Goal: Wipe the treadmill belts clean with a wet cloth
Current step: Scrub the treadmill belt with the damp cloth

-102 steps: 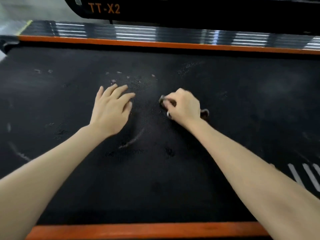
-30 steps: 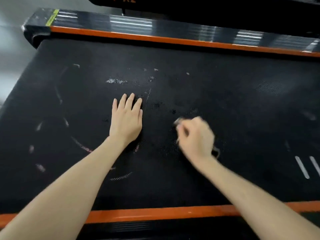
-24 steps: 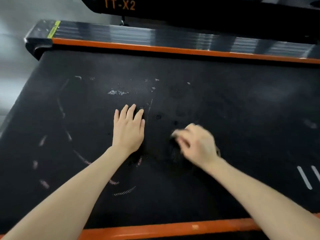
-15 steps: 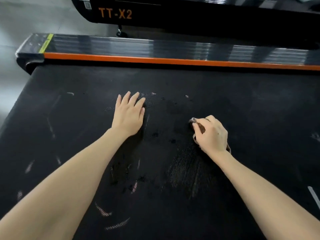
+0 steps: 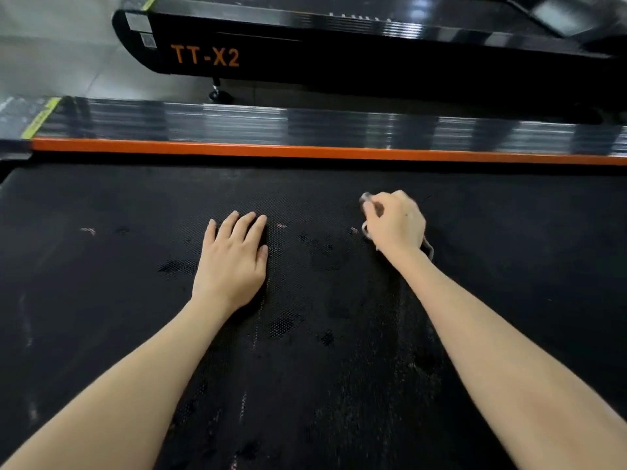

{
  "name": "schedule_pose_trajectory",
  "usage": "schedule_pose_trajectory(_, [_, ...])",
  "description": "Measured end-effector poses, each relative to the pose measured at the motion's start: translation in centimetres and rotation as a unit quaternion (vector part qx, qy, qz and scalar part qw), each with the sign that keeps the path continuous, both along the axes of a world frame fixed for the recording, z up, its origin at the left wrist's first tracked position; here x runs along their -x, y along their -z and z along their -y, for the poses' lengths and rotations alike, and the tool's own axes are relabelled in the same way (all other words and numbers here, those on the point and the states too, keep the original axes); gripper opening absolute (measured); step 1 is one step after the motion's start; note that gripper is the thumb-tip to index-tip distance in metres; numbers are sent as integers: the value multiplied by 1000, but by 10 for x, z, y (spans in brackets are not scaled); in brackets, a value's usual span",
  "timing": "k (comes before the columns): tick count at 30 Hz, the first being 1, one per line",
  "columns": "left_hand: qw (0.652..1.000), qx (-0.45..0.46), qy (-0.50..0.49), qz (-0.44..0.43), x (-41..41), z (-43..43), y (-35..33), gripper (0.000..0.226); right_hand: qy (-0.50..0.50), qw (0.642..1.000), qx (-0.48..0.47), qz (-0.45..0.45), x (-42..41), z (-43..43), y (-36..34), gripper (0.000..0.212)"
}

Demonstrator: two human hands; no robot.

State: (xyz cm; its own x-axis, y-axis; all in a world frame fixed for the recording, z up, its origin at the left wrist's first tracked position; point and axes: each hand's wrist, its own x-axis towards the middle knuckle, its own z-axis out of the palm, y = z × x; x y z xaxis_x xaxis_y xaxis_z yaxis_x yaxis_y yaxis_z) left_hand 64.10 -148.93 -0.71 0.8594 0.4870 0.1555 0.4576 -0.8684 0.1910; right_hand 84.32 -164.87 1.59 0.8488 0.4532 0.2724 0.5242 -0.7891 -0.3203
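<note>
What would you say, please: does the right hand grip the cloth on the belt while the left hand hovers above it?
Not quite. The head view shows the left hand resting flat on the belt, not hovering; the right hand does grip the cloth on the belt.

1. A gym or fitness-equipment floor: a treadmill's wide black belt (image 5: 509, 266) fills the foreground, edged by an orange strip (image 5: 305, 151) and a glossy ribbed side rail (image 5: 237, 125).
2. A second treadmill (image 5: 373, 59) stands parallel just beyond, its black frame marked with orange lettering (image 5: 205, 56), "TT-X2", and propped on a small foot (image 5: 219, 93).
3. Pale grey polished floor (image 5: 51, 62) shows between and beside the machines.
</note>
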Motion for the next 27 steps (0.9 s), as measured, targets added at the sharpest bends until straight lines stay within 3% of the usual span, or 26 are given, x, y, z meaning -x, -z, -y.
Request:
schedule_pose_trajectory(2, [1000,-6,-5,-6,0,-1,1,64,-129,991,-33,13,39,15,3,21])
schedule_pose_trajectory(5, [1000,-16,-3,-9,1,1,0,65,-328,943,-49,-5,99,58,4,26])
schedule_pose_trajectory(7, [1000,-17,-2,-13,2,2,0,65,-385,922,-27,-7,86,69,2,24])
schedule_pose_trajectory(9, [1000,-16,0,-12,1,1,0,66,-298,954,-18,29,44,57,1,21])
schedule_pose_trajectory(11, [1000,-14,0,-10,1,1,0,66,-105,994,-3,36,-9,33,-1,24])
schedule_pose_trajectory(13, [1000,-14,-3,-7,0,1,0,66,20,1000,10,12,-33,13,0,28])
schedule_pose_trajectory(15, [1000,-10,-2,-6,1,0,0,66,24,1000,15,8,-13,5,-2,26])
schedule_pose_trajectory(19, [1000,-13,-2,-3,2,0,-1,65,-215,976,-37,6,80,37,4,21])
schedule_pose_trajectory(21, [1000,-13,-3,-6,2,0,-1,65,-293,955,-39,7,82,51,3,26])
schedule_pose_trajectory(23, [1000,-13,-3,-6,2,0,0,66,-260,964,-20,46,51,40,3,25])
schedule_pose_trajectory(27, [1000,-14,-3,-9,0,0,1,67,-37,998,21,35,-20,0,0,27])
